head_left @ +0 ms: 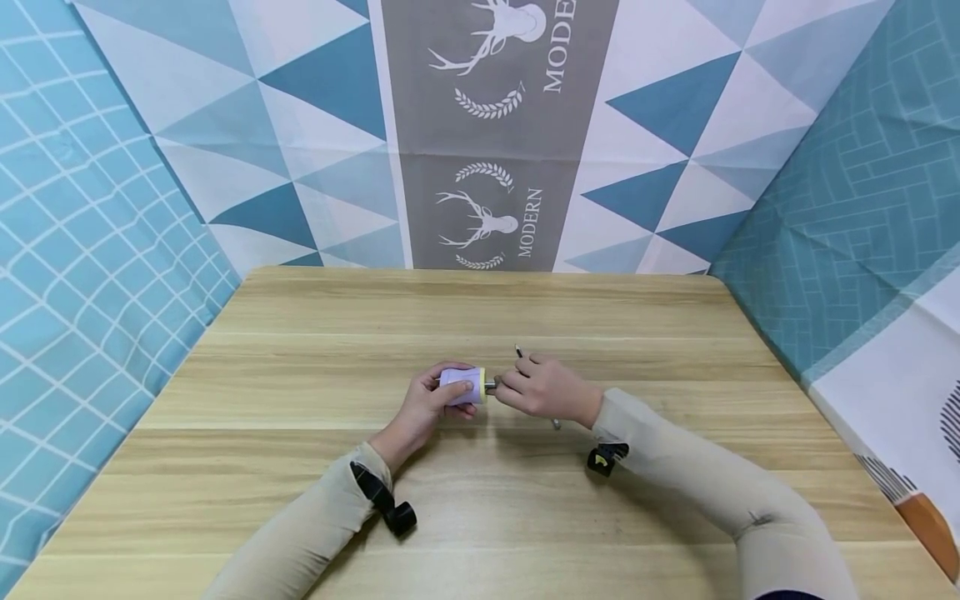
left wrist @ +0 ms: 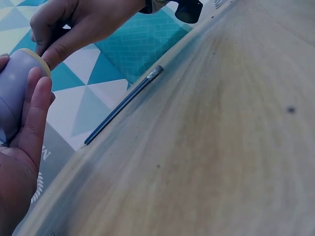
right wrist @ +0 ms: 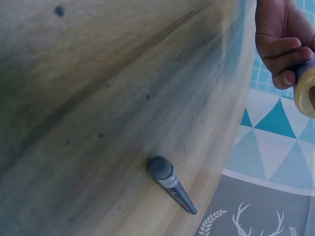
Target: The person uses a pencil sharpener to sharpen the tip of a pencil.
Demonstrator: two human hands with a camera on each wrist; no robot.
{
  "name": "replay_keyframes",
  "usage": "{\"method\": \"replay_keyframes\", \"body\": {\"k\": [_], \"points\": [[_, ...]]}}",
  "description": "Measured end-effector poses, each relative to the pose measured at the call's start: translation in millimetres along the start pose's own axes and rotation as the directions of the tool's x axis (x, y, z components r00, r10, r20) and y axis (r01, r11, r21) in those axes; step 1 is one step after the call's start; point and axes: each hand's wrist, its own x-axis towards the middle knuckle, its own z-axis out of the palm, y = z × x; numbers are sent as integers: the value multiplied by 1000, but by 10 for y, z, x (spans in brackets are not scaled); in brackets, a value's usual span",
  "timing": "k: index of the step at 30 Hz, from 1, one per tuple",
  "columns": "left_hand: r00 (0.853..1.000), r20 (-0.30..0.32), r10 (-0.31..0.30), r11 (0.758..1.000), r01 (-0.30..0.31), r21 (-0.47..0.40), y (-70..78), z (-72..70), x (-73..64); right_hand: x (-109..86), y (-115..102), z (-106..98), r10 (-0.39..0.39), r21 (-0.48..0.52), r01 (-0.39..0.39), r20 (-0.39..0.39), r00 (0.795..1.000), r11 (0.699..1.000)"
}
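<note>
My left hand (head_left: pixel 431 404) grips a lavender cylinder (head_left: pixel 461 387) with a pale yellow rim, its thumb along the near side. The cylinder lies sideways, the yellow end toward my right hand (head_left: pixel 543 389). Between that end and my right fingertips shows a small silver-and-dark piece (head_left: pixel 491 387), pinched by my right hand; I cannot tell what it is. In the left wrist view the right fingers reach right to the yellow rim (left wrist: pixel 37 60). Below my right hand a dark pencil (left wrist: pixel 120 108) lies on the table, its silver ferrule and eraser end (right wrist: pixel 161 169) toward me.
The wood-grain table (head_left: pixel 337 317) spreads around both hands. Behind it hangs a patterned cloth (head_left: pixel 487 142) with deer heads and triangles; blue cloths (head_left: pixel 90 250) close off the sides. Black wrist cameras (head_left: pixel 401 518) sit on both sleeves.
</note>
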Motion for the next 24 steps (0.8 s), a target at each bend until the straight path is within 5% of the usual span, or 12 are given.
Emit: {"method": "replay_keyframes", "body": {"k": [7,9,11,13,17,20,24], "points": [[999,-12,-37,999,37,-7,4,11,2,41,20,-20,0,144,-9,63,998,990],[999,-14,-43,999,43,-14,11,12,4,67,32,-18,45,253,-67,91,995,965],[999,-16,-41,999,41,-23,17,13,2,103,44,-16,101,390,-143,127,987,909],[999,-15,-37,999,37,-30,20,14,1,130,62,-11,162,543,-242,191,968,804],[1000,-7,-26,999,25,-39,20,10,-5,163,109,-14,243,739,-438,365,899,511],[1000,3,-21,999,21,-44,15,2,-9,175,144,-26,270,772,-555,488,830,310],[1000,18,-14,999,15,-39,7,-1,-11,183,170,-44,290,755,-649,603,743,93]]}}
